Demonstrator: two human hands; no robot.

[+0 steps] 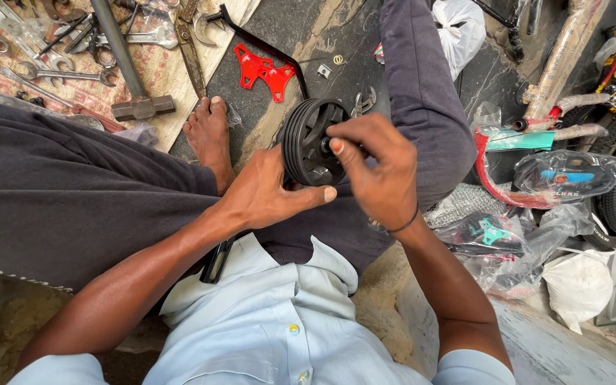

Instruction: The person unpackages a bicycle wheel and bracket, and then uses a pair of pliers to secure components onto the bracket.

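I sit on the floor with my knees up. My left hand (269, 192) grips a small black ribbed wheel (306, 139) from below, thumb along its lower edge. My right hand (376, 167) is pinched at the wheel's hub on the right side, fingers closed on something too small to make out. The wheel is held upright above my lap, between my dark trouser legs.
A cloth with several wrenches (58, 71) and a hammer (133, 103) lies at the upper left. A red bracket (265, 71) and black bar (262, 46) rest on the floor ahead. Plastic-wrapped bicycle parts (565, 175) and a red frame piece (493, 182) crowd the right.
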